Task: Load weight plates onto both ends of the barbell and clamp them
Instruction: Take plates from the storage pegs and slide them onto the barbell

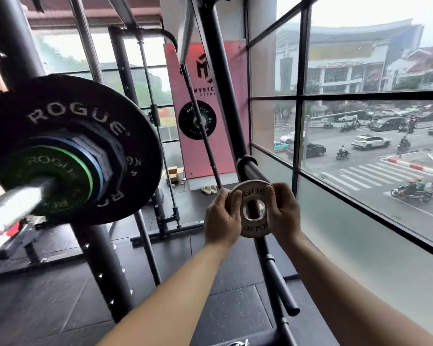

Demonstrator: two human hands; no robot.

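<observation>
A small white ROGUE weight plate (pixel 254 208) is held up in front of me, its hole facing me. My left hand (pixel 221 217) grips its left rim and my right hand (pixel 283 213) grips its right rim. To the left, the barbell's steel sleeve end (pixel 13 203) points toward me. On the sleeve sit a large black ROGUE plate (pixel 90 113), a blue-edged plate and a smaller green-edged plate (pixel 60 176). The white plate is well to the right of the sleeve end, apart from it.
A black rack upright (pixel 103 270) stands behind the loaded plates. A slanted black post with storage pegs (pixel 278 275) runs down behind my hands. Another black plate (pixel 197 120) hangs on the pink pillar. Large windows (pixel 360 146) are on the right; black rubber floor below.
</observation>
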